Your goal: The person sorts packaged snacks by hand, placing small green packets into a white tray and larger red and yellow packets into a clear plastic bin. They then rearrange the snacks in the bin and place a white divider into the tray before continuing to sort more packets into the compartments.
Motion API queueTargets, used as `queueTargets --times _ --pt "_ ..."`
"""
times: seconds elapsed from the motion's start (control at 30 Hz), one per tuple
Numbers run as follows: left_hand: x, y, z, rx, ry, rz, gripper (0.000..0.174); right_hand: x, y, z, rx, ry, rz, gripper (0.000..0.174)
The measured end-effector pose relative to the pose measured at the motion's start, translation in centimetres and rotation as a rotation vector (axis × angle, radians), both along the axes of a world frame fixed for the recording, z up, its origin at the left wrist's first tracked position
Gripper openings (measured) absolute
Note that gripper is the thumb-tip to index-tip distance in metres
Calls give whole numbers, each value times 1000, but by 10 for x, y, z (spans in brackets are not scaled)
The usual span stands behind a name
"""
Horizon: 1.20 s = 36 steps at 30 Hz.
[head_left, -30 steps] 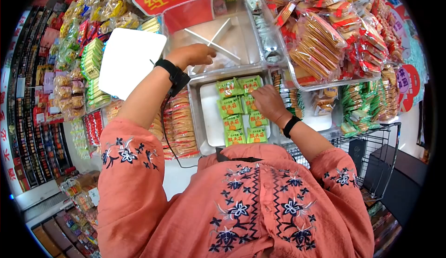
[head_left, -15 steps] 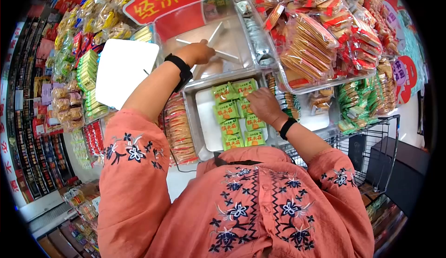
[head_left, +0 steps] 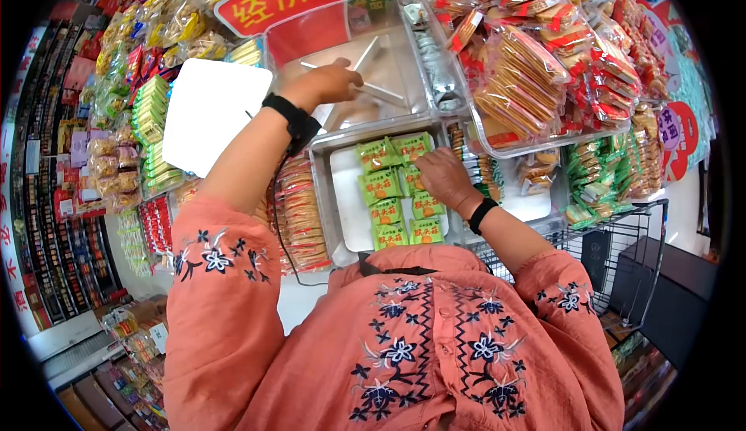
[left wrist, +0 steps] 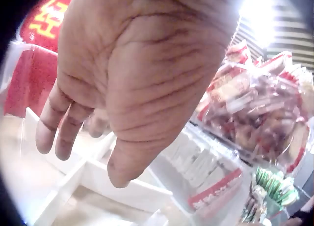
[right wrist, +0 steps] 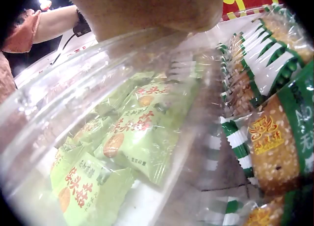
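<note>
In the head view my left hand [head_left: 330,84] reaches over a clear plastic bin [head_left: 423,81] with a white crossed divider [head_left: 377,93] in it. The left wrist view shows that hand [left wrist: 142,74] with loosely bent fingers and nothing in it, thumb tip overlapping the divider. Green snack packets [head_left: 382,186] lie in two columns on a white board in the nearer bin [head_left: 322,198]. My right hand [head_left: 449,179] bends over the upper part of their right column, fingertips down at a packet. I cannot tell whether it pinches one; its fingertips are hidden in both views.
A raised clear tray [head_left: 559,142] heaped with red-and-clear snack packs stands at the right. White-and-green wrapped sesame biscuits [right wrist: 270,137] line the compartment beyond the near bin's wall. A white panel [head_left: 214,116] stands at the left, and a black wire cart [head_left: 633,256] at the right.
The head view has shifted a little. My left hand has moved slightly toward the back of the divided bin. The right hand stays over the same part of the packets.
</note>
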State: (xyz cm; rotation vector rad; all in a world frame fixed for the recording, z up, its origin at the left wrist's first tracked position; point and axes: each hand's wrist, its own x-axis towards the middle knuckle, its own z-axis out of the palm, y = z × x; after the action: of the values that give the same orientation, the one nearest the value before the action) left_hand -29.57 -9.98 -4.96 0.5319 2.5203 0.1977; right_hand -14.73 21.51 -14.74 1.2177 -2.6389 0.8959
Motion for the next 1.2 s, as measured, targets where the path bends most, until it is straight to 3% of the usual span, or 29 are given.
queueTargets --times 0.13,0.27,0.43,0.5,0.6,0.73,0.83,1.07,1.2 --pt "11 -20 36 178 153 -17 43 2 0 -4 23 2 -5 20" --pt "37 -39 73 224 246 137 43 2 1 -4 23 7 3 19" --pt "100 -78 126 432 546 513 50 3 -1 1 3 -41 10 15" --pt "123 -106 137 364 624 747 53 3 -1 -2 -3 -43 10 17" --pt "161 -171 127 142 767 872 60 4 -2 -2 28 3 -2 17" --pt "213 -227 103 -196 723 1072 61 3 -1 -2 26 5 4 18" --pt "232 -243 83 58 400 1320 56 3 -1 -5 31 2 15 19" --pt "254 -237 43 563 408 1506 46 4 0 -7 9 32 15 21" --pt "254 -236 34 750 370 1727 31 3 0 -9 -6 18 14 22"
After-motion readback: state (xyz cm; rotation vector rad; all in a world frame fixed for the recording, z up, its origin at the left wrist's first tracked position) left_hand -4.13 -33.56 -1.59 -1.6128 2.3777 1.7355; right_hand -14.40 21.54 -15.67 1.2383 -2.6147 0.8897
